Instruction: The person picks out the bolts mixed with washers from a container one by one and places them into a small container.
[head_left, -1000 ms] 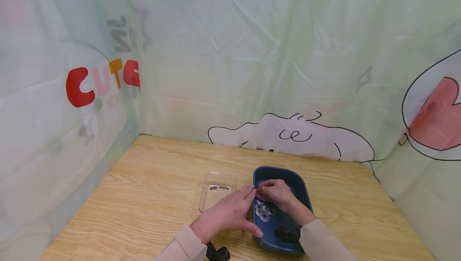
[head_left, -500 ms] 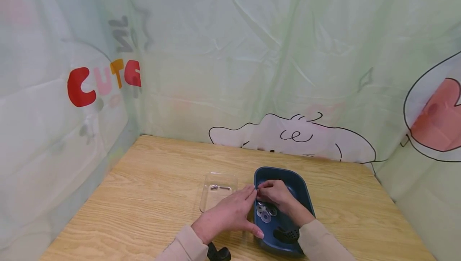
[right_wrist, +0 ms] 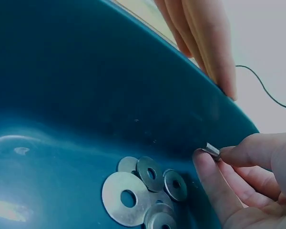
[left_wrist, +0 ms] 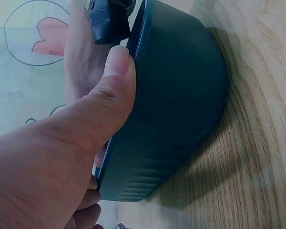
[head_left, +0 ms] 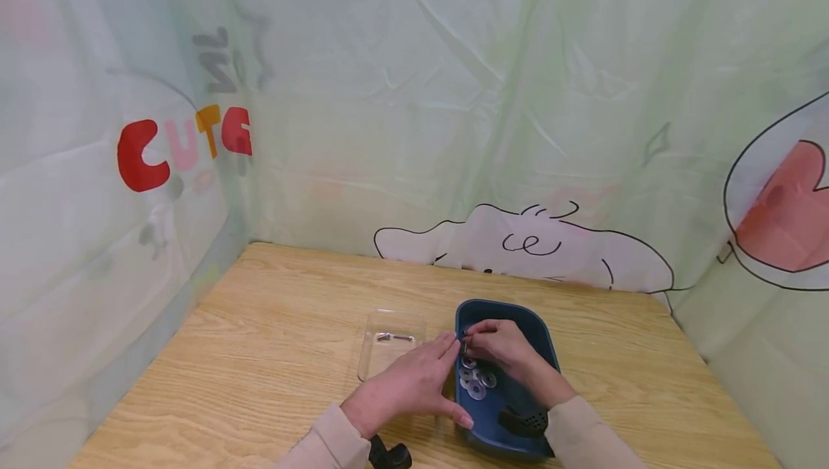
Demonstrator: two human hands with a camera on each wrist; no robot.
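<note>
A deep blue plastic bin stands on the table with a loose pile of flat metal washers on its floor. Inside it, by the left wall, my right hand pinches a small threaded metal screw between thumb and index finger, above the washers. Part of the screw is hidden by the fingertips. My left hand rests at the bin's left rim, fingers straight and thumb spread towards me; the left wrist view shows the thumb along the rim.
Left of the bin, a clear plastic tray holds a few small metal screws, partly behind my left hand. A black wrist device shows under the left sleeve, another near the right sleeve. A printed curtain encloses the wooden table.
My right hand has shifted slightly and its wrist has turned, so a bit of the metal screw now shows at its fingertips. The left hand stays at the rim.
</note>
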